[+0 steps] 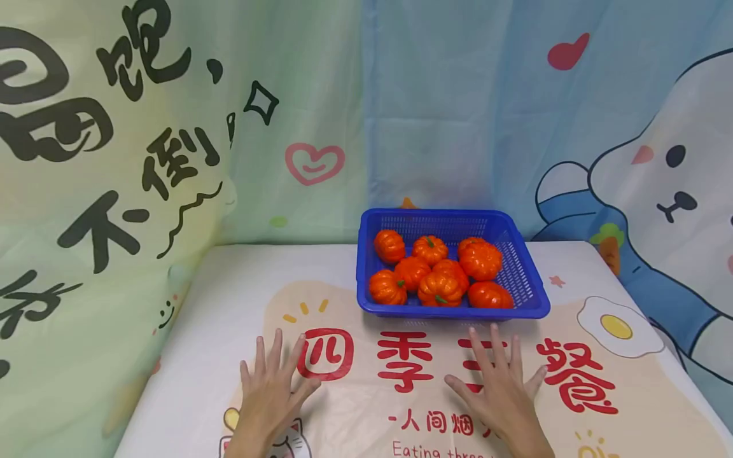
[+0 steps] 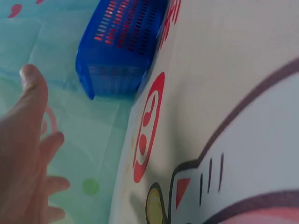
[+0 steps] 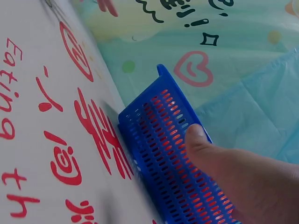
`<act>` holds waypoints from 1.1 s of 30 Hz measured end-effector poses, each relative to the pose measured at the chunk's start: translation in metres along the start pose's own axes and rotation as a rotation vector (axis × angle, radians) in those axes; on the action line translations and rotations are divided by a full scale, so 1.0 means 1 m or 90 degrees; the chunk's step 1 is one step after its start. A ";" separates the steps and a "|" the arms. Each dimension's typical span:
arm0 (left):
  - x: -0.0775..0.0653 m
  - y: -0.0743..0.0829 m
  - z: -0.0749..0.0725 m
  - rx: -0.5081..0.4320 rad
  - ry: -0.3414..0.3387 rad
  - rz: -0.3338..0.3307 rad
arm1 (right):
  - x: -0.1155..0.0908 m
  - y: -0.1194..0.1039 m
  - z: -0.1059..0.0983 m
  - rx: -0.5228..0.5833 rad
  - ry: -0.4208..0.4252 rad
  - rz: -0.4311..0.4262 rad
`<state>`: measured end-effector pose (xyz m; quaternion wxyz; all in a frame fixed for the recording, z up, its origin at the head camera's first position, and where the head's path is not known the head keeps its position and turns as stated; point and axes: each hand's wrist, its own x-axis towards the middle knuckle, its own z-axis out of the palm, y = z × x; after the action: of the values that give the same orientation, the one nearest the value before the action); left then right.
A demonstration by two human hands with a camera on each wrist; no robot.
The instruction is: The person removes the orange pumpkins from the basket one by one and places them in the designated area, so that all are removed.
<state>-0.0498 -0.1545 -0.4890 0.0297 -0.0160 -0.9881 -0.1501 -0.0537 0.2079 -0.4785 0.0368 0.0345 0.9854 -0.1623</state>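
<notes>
A blue plastic basket with perforated walls stands toward the back of the table. Several small orange pumpkins lie inside it, some stacked on others. My left hand, fingers spread, is over the table in front and to the left of the basket, holding nothing. In front of the basket's right half is my right hand, also spread and empty. The right wrist view shows the right thumb in front of the basket's slotted side; whether they touch cannot be told there. The left wrist view has the left hand apart from the basket.
A white and beige printed cloth with red lettering covers the table. Behind it hangs a green and blue printed curtain, close to the basket's back edge. A cartoon bear is printed at the right.
</notes>
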 end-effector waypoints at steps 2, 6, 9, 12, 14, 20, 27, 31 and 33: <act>0.000 -0.001 0.000 -0.010 0.005 0.020 | -0.001 0.001 0.000 0.005 -0.001 0.004; -0.002 0.000 0.002 -0.073 -0.012 0.054 | -0.003 0.006 -0.001 0.001 0.007 0.004; -0.002 0.002 0.003 -0.119 -0.024 0.084 | -0.003 0.010 -0.001 -0.002 0.018 -0.003; -0.002 0.003 0.001 -0.134 -0.023 0.114 | -0.004 0.013 0.000 -0.010 0.033 -0.012; -0.002 0.004 0.000 -0.143 -0.029 0.127 | -0.004 0.015 0.000 -0.017 0.048 -0.014; 0.001 0.008 -0.005 -0.186 -0.086 0.121 | -0.003 0.021 -0.002 -0.019 0.152 -0.029; 0.005 0.017 -0.005 -0.231 -0.142 0.069 | 0.000 0.023 -0.007 -0.016 0.229 -0.069; 0.006 0.019 -0.004 -0.239 -0.134 0.076 | 0.000 0.024 -0.009 0.006 0.242 -0.075; 0.006 0.019 -0.004 -0.242 -0.129 0.081 | 0.000 0.025 -0.010 0.020 0.250 -0.076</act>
<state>-0.0547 -0.1371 -0.4793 -0.0638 -0.0988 -0.9369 -0.3293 -0.0523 0.2345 -0.4768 -0.1659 0.0074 0.9714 -0.1695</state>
